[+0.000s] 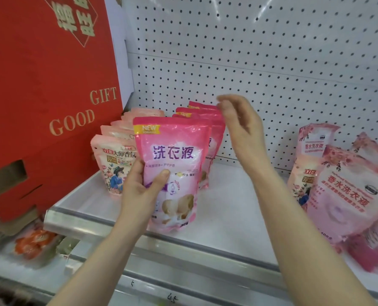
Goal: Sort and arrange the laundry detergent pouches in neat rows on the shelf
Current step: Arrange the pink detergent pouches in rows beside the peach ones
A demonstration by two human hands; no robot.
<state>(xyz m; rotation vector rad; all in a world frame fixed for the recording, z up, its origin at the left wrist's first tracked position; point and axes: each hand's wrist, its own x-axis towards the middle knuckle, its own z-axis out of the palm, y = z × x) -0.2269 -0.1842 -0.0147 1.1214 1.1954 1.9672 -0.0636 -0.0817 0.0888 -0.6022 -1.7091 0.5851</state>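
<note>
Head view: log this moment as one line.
left hand: holds bright pink pouch | right hand: open, at matching row

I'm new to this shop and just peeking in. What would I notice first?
First comes the bright pink pouch in the middle, gripped upright by the left hand at the front of the shelf. Next is the big red box with gold "GOOD GIFT" lettering, filling the left side. The right hand hovers open by the row of pink pouches behind, and paler pouches lean in a loose pile at the right.
</note>
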